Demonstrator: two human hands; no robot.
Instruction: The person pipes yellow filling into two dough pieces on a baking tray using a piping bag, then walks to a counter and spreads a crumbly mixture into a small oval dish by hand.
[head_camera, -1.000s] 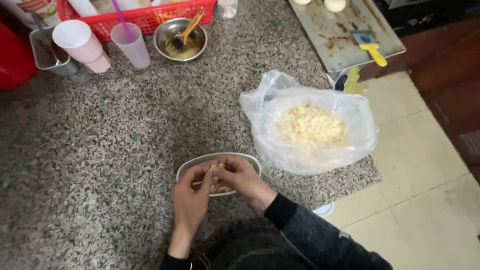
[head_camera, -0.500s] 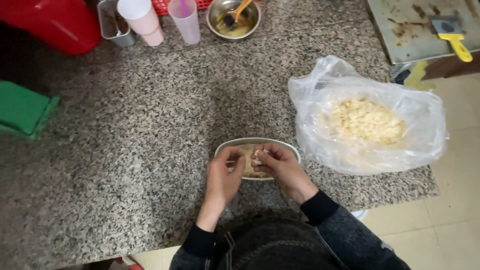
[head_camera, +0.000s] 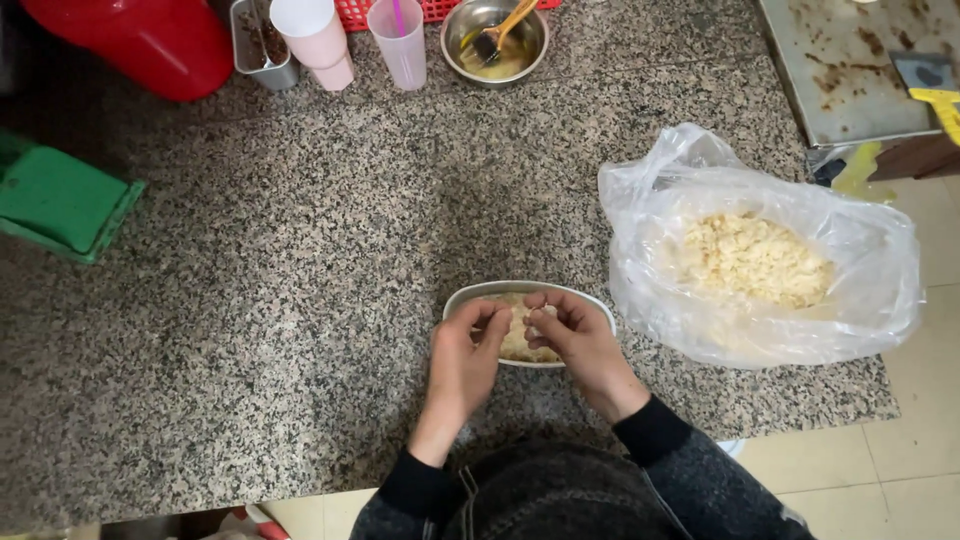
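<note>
Head view: a small oval metal dish (head_camera: 470, 297) sits near the front edge of the speckled stone counter (head_camera: 280, 280). It holds a pale, crumbly food (head_camera: 520, 340). Both hands are over the dish. The left hand (head_camera: 465, 355) and the right hand (head_camera: 580, 340) are close together, with bent fingers pressing on the food. I cannot tell if they pinch any of it.

Just to the right of the dish lies a clear plastic bag (head_camera: 760, 260), near the counter's right edge. It is open and full of the same pale crumbs.

At the back edge stands a round metal bowl (head_camera: 495, 40) with yellow liquid and a brush in it. Next to it are a pink cup (head_camera: 397, 45) with a straw, a white and pink stack of cups (head_camera: 315, 40), and a small metal tin (head_camera: 258, 45) with dark bits inside. A big red tub (head_camera: 140, 40) is in the back left corner. A green box (head_camera: 60, 200) is at the left edge. A stained metal tray (head_camera: 850, 70) is at the back right.

Half a second ago everything showed a bit more to the right, and the hands were on the dish just the same.
</note>
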